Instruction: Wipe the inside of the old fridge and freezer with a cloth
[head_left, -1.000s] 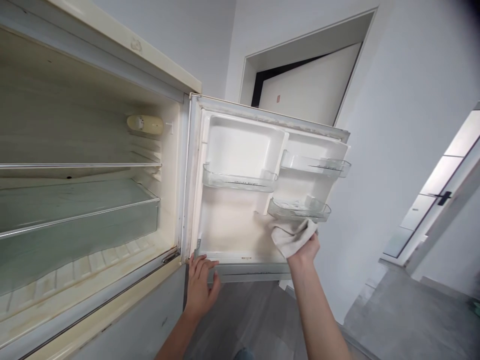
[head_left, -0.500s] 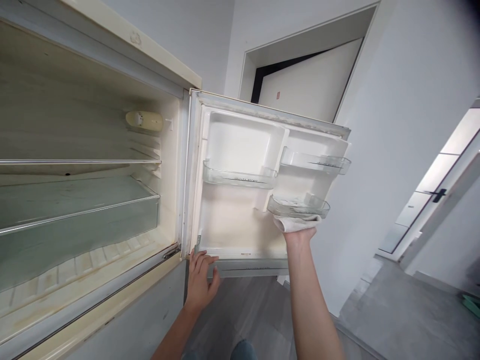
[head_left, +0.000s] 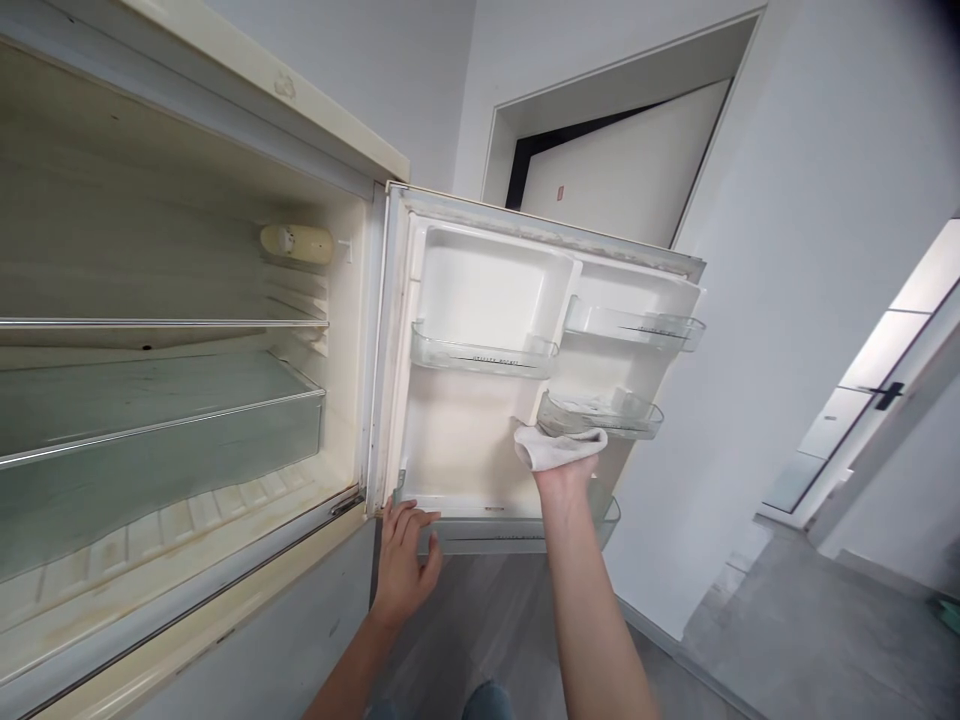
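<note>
The refrigerator door (head_left: pixel 469 430) stands open, its inner side facing me. My right hand (head_left: pixel 570 478) holds a white cloth (head_left: pixel 553 450) against the inner panel, just below the lower right door bin (head_left: pixel 600 415). The cloth partly covers that hand's fingers. At the door's lower left corner, my left hand (head_left: pixel 405 560) has its fingers bent over the rim of the long bottom bin (head_left: pixel 487 537), thumb on the outside. The left end of that bin is partly hidden by the hand.
To the left is the open refrigerator compartment, with a glass shelf (head_left: pixel 165 323), a clear drawer (head_left: pixel 172 450) and a lamp cover (head_left: pixel 296 243). More bins, left (head_left: pixel 480 357) and upper right (head_left: pixel 637 328), project from the door. A white wall (head_left: pixel 795 250) rises behind it.
My right hand has moved left with the cloth, from under the lower right bin toward the middle of the door panel. The left hand stays at the bottom bin.
</note>
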